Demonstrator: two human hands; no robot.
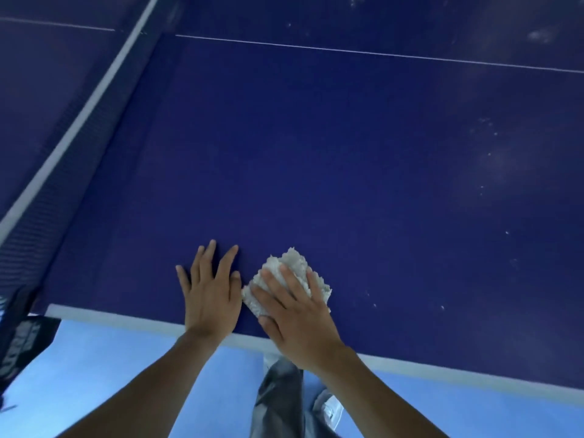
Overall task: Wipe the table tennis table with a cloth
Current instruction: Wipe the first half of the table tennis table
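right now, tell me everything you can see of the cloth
The cloth is white to pale grey, with a nubbly, terry-like pile, bunched into a thick wad. It lies on the blue table, close to its white front edge. The right hand presses on it with spread, straight fingers, hiding its lower part. The left hand lies flat just beside it; contact is unclear.

cloth (295, 273) on table (316, 153) near edge | left hand (210, 292) beside it — net (63, 137) left
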